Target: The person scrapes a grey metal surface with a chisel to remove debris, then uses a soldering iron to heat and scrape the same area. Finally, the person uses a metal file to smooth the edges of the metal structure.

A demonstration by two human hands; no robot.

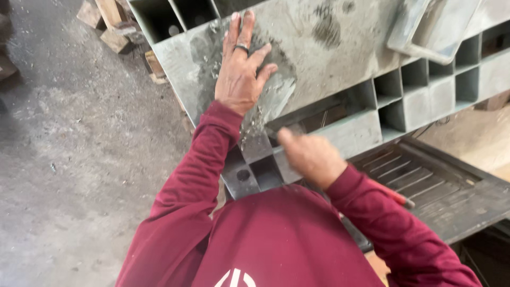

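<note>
My left hand (241,69), with a dark ring on one finger, lies flat and spread on the top of a large grey metal frame (340,37) with square open cells. Wet grey smears and small crumbs of debris lie under and around that hand. My right hand (311,157) is lower, at the frame's near edge, blurred by motion, with the fingers curled; what it holds, if anything, is hidden. Both arms wear dark red sleeves.
A grey metal tray (430,32) rests on the frame at the upper right. Wooden blocks (114,26) lie on the concrete floor (69,159) at the upper left. A dark slatted pallet (435,186) sits below the frame at right, with a red-tipped tool (398,197) by my right sleeve.
</note>
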